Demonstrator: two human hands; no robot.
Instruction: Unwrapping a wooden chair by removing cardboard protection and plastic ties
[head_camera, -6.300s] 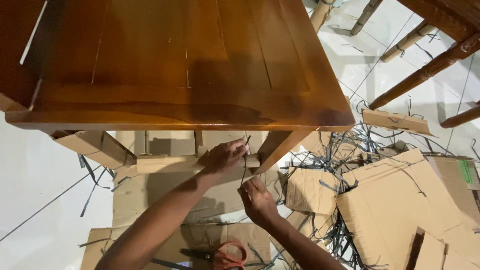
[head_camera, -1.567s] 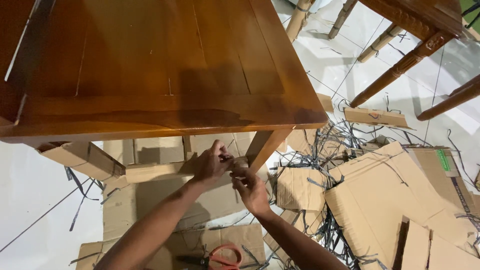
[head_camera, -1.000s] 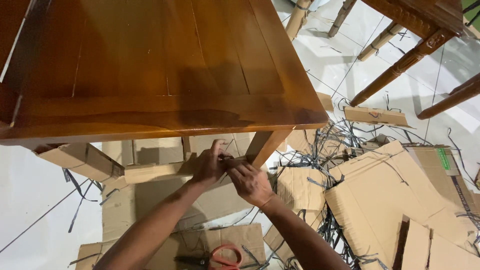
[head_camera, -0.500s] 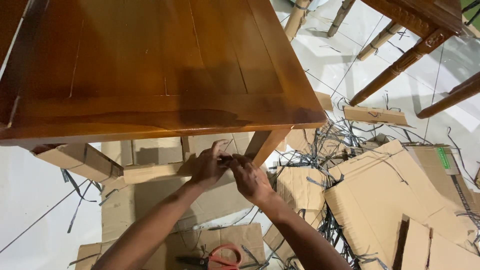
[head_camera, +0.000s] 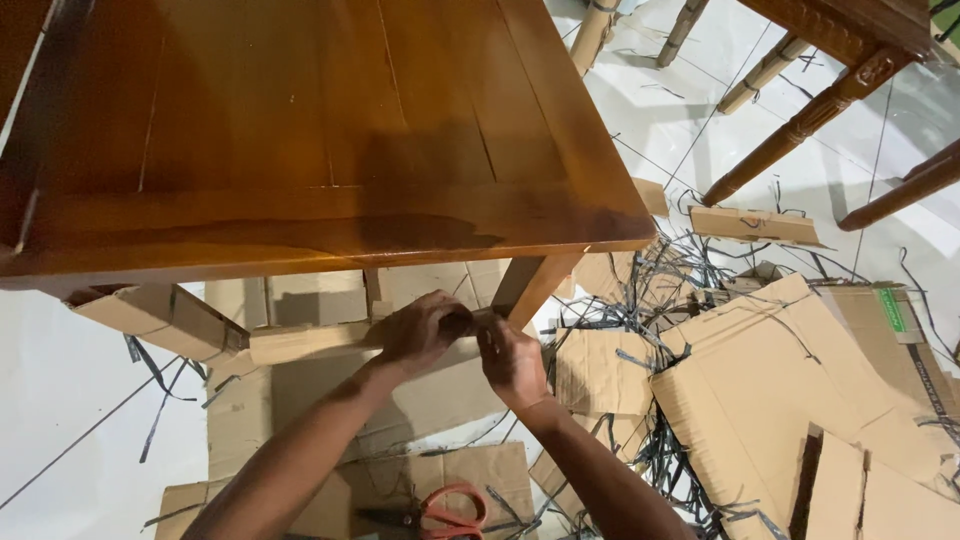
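From the head view, you are in the middle of stripping the packing off the glossy brown wooden bench (head_camera: 300, 130): both your hands meet just under its near edge, beside the near right leg (head_camera: 530, 285), on the long tan cardboard wrap (head_camera: 300, 342) that runs leftward below that edge. Your left hand (head_camera: 420, 330) has its fingers (head_camera: 450, 318) curled tight over the right end of that cardboard, gripping it. Your right hand (head_camera: 512, 362) is touching the left one, its fingers (head_camera: 490, 340) pinched nearly closed on something at the same spot; it looks like a bit of strap or tape, but it is too small to tell. As I judge it, the next move calls for a steady pull away from the leg while your left hand keeps the cardboard from twisting. Red-handled scissors (head_camera: 445, 508) lie on the flattened cardboard on the floor by your left forearm, near if the binding resists. Loose dark plastic straps (head_camera: 640, 300) and opened brown boxes (head_camera: 780, 400) litter the white floor off the bench's right corner.
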